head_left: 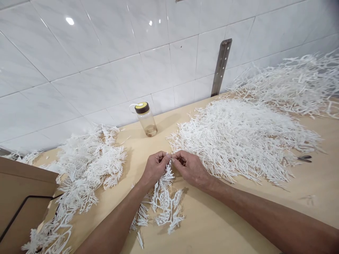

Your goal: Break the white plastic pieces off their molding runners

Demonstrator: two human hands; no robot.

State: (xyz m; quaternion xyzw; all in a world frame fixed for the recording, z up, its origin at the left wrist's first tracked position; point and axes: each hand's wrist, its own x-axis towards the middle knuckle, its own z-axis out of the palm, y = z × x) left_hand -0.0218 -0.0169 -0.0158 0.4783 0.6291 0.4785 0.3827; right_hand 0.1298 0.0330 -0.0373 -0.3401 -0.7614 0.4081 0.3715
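Two hands (173, 164) pinch one white branched piece (166, 204).

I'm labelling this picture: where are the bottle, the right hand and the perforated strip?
Bottle (147, 121): head view, its clear side.
Right hand (192, 170): head view, back of the hand.
Perforated strip (220, 67): head view, about mid-length.

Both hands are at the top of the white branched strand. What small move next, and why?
I'd steady the left hand and gently press inward with the right hand: their fingertips meet at the top of the white branched strand, so the working spot is probably there. Fingers hide the exact join.
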